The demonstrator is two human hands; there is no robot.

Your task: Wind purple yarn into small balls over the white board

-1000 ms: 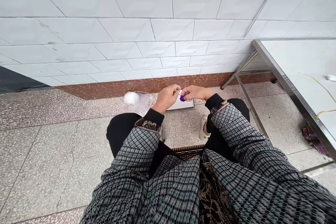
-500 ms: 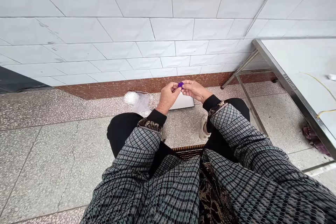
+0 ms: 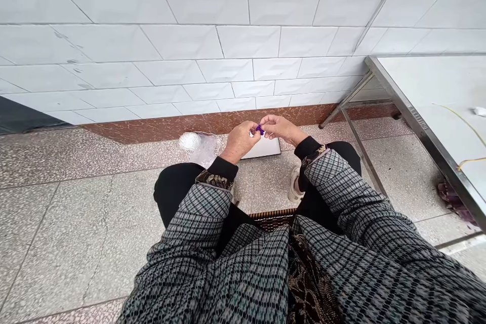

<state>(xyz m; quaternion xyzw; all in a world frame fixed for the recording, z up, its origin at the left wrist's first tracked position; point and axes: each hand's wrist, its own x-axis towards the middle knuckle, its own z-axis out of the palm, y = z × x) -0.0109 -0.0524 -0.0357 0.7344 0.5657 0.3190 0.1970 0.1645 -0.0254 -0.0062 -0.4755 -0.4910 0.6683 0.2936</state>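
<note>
A small purple piece (image 3: 260, 130), perhaps of yarn, is held up between my two hands, in front of my knees. The fingers of my left hand (image 3: 240, 140) pinch its left side. My right hand (image 3: 281, 129) has its thumb and fingertips closed at the piece's right side. Fingers cover part of it, so its exact shape cannot be made out. Beyond my left wrist, a ball of white yarn (image 3: 189, 140) lies on the floor, beside a clear plastic bag (image 3: 205, 151). Below the hands, a flat white panel with a dark edge (image 3: 267, 149) is partly covered.
A white-tiled wall (image 3: 205, 0) rises close in front. At the right stands a metal-edged table (image 3: 410, 101) with a yellow cord (image 3: 461, 122) on it. Crumpled purplish material (image 3: 453, 200) lies beneath. The edge of a woven seat (image 3: 273, 217) shows between my legs.
Both hands have shifted slightly; the left sits a little lower and further left. The purple piece has turned and dropped a bit, and less of it shows between the fingers.
</note>
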